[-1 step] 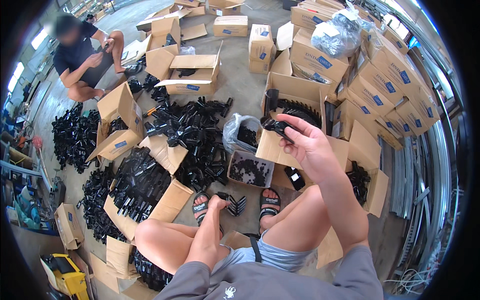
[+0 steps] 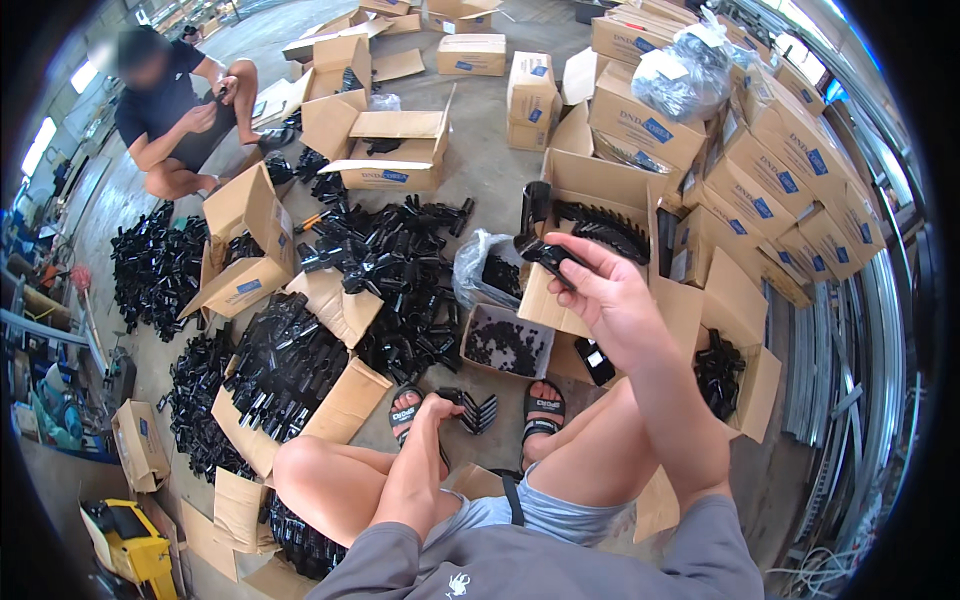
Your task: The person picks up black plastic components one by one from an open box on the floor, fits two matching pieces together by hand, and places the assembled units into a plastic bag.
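I see big heaps of black parts [image 2: 390, 270] spread left of the open box [image 2: 600, 220] ahead, so I judge most work remains. My right hand [image 2: 610, 300] pinches one black piece [image 2: 545, 252] just before that box; my left hand [image 2: 435, 408] grips a black clip bundle [image 2: 475, 408] nearer, between my feet.
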Action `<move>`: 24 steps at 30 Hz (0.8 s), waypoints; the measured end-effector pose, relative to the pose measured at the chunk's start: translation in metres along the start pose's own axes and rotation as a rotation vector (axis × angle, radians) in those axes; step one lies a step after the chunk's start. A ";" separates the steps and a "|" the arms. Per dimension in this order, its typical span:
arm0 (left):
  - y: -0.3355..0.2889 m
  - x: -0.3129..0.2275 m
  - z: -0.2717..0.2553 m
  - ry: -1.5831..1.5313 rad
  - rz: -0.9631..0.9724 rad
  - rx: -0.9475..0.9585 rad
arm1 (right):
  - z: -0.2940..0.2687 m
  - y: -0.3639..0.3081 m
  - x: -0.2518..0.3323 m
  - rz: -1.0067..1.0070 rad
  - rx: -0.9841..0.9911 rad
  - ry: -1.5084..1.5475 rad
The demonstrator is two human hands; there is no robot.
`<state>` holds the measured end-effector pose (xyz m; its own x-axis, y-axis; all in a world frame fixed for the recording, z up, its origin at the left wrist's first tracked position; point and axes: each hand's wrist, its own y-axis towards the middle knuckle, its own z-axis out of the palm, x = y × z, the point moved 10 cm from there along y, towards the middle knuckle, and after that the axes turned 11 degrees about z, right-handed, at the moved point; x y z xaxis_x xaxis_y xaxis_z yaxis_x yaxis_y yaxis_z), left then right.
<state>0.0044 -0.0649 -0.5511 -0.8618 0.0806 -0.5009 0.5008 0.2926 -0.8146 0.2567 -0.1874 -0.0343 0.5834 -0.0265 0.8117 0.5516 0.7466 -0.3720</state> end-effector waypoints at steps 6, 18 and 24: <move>0.062 0.045 0.048 -0.041 0.007 0.032 | -0.009 0.017 -0.032 0.009 -0.064 -0.009; 0.025 0.053 0.042 -0.292 -0.086 -0.138 | -0.008 -0.006 -0.018 0.014 -0.062 -0.105; 0.013 0.035 0.024 -0.176 -0.072 -0.297 | -0.016 -0.014 -0.001 -0.036 -0.063 -0.080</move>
<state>-0.0175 -0.0817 -0.5860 -0.8539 -0.1088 -0.5090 0.3713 0.5580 -0.7421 0.2576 -0.2088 -0.0373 0.5141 0.0026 0.8577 0.6094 0.7026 -0.3674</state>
